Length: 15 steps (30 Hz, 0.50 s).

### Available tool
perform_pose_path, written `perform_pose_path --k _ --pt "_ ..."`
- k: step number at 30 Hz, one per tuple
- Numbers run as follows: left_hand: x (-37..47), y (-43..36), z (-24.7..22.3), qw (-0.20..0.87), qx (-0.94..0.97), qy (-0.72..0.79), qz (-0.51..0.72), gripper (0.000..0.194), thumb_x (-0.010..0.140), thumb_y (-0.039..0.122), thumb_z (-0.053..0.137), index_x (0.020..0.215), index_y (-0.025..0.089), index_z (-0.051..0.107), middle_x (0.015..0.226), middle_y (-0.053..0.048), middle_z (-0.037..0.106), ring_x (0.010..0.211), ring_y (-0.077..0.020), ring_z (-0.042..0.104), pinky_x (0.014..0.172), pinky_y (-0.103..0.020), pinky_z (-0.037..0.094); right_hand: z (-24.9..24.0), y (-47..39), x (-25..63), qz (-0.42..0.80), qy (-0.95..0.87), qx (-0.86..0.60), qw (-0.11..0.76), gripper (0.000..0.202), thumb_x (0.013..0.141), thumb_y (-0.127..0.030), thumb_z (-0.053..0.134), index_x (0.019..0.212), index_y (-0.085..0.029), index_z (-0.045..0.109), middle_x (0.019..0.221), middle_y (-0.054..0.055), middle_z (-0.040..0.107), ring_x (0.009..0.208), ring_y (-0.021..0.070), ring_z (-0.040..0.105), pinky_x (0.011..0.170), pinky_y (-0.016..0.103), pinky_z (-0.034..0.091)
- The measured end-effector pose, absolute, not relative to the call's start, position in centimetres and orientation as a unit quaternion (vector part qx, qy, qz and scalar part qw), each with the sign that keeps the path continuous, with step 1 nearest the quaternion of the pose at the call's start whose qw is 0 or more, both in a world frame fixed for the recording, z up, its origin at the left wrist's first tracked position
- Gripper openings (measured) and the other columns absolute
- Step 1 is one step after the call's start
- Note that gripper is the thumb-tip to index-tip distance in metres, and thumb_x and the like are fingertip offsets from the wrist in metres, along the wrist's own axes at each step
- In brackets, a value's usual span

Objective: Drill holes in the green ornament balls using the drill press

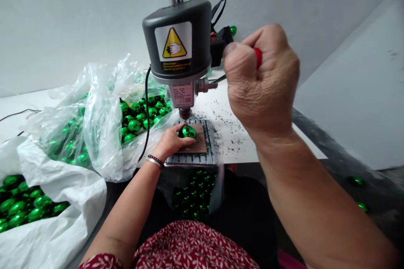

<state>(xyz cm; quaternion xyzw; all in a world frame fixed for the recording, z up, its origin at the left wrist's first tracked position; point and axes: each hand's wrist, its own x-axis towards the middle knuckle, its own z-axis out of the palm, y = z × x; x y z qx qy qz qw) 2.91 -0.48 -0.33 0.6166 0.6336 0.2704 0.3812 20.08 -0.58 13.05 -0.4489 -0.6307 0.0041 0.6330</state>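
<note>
A small bench drill press (pixel 176 42) stands in front of me, its chuck (pixel 184 113) pointing down. Beneath the bit, my left hand (pixel 172 141) grips a shiny green bauble (pixel 188 133) between thumb and fingers. The bauble rests on a brown board (pixel 199 141) laid over the slotted metal base (pixel 192 159). The bit reaches the top of the bauble; whether it has gone in I cannot tell. Up at the right, my right hand (pixel 263 80) is closed in a fist around the red-ended feed lever (pixel 258 57) of the drill press. Most of that lever is hidden by the hand.
Clear plastic bags (pixel 97 122) full of green baubles (pixel 134 125) lie left of the drill. A white sack (pixel 78 193) of baubles is nearer, front left. Another bag of baubles (pixel 195 193) hangs below the table edge. Dark shavings (pixel 232 130) litter the white table; a black cable (pixel 147 113) hangs left.
</note>
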Motion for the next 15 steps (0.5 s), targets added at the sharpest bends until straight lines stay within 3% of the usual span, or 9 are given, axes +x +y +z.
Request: perform_pose_path --k 8,15 --pt "2.6 -0.3 -1.4 0.383 0.639 0.606 0.278 0.053 0.067 0.031 0.08 0.117 0.017 0.07 0.091 0.0 0.072 0.083 -0.0175 0.064 0.078 -0.027 0.05 10.8 -2.2 19.9 -0.042 -0.615 -0.454 0.643 0.022 0.088 -0.034 0.05 0.075 -0.018 0.042 0.061 -0.005 0.038 0.055 0.0033 0.034 0.057 0.02 0.03" --pt "2.6 -0.2 -2.2 0.318 0.653 0.627 0.28 0.062 0.065 0.036 0.084 0.124 0.019 0.069 0.112 -0.008 0.068 0.102 -0.0238 0.064 0.094 -0.034 0.052 9.5 -2.8 19.7 -0.061 -0.602 -0.47 0.643 0.02 0.085 -0.034 0.049 0.071 -0.02 0.043 0.061 -0.003 0.047 0.053 0.0056 0.04 0.053 0.022 0.032"
